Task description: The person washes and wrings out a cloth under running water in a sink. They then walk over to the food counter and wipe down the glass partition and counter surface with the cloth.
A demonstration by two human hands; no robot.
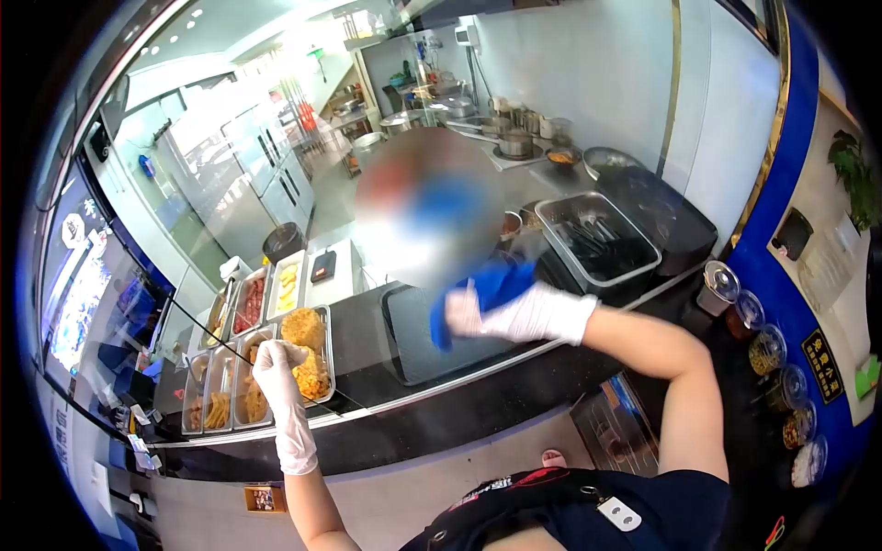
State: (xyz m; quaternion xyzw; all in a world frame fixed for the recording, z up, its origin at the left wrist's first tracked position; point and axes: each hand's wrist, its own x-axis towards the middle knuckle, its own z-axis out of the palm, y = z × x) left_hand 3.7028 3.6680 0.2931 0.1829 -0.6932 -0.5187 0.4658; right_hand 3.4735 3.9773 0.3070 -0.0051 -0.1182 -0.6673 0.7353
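While the gloved right hand [501,314] is closed around a bunched blue cloth [496,283], seen in the head view, the gloved left hand [278,367] sits well apart from it, fingers bent and narrowed; whether they pinch anything, such as the thin dark line [209,330] crossing near them, I cannot tell. The cloth lies to the left hand's right and slightly farther from the body, its longer spread slanting from near-left to far-right, one end hanging below the right fingers; the right hand is plainly the nearer, already touching it. Just beyond the left fingertips is a metal tray [330,344] of fried food [304,328]. Below the right hand in view is a dark flat tray [413,340]; beyond and right of that hand, a metal pan [571,209] holds black utensils [597,241].
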